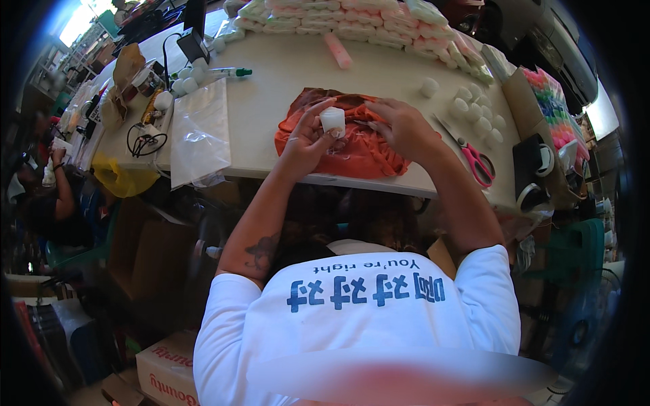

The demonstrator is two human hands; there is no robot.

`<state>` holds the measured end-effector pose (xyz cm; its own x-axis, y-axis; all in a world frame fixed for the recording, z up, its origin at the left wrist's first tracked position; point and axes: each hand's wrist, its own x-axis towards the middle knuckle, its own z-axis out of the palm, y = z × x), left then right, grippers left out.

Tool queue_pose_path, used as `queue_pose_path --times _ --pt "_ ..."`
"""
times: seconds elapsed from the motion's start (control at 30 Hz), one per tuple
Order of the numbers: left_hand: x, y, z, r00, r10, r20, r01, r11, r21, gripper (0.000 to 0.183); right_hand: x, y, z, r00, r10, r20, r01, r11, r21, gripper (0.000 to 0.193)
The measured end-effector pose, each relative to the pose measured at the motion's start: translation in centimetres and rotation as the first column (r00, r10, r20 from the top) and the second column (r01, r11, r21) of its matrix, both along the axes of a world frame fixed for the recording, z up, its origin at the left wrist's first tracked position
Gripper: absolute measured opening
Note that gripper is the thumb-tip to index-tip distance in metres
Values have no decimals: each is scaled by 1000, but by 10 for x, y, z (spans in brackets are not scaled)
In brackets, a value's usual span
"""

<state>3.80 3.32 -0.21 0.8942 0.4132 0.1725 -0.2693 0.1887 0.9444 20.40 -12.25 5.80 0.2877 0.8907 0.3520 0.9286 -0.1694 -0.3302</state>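
My left hand (306,139) is closed around a small white cup-shaped piece (332,120), thumb in front and fingers behind. Under both hands lies a crumpled orange cloth or bag (365,157), close to the table's front edge. My right hand (401,128) hovers over or rests on its right part; I cannot tell which. Its fingers are stretched toward the left hand, with nothing visible in them. To the right of that hand sits a group of similar white pieces (477,111). Pink-handled scissors (478,166) lie beside my right forearm.
Stacked bags of pale pieces (352,20) line the table's (271,71) far side, a pink roll (337,51) before them. A clear plastic sheet (201,132), a black cable (145,140) and a green-capped marker (233,72) lie left. A cardboard box (535,125) with colourful packs stands right. Another person (61,196) sits far left.
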Motion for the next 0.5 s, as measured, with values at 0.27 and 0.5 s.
queue_pose_path --times 0.27,0.5 --pt "-1 2 0 1000 8 29 -9 999 33 70 18 -17 -30 998 24 63 -19 996 -83 27" --pt "-3 -5 4 995 87 47 -95 976 194 63 17 -21 -10 997 -62 40 62 998 3 20"
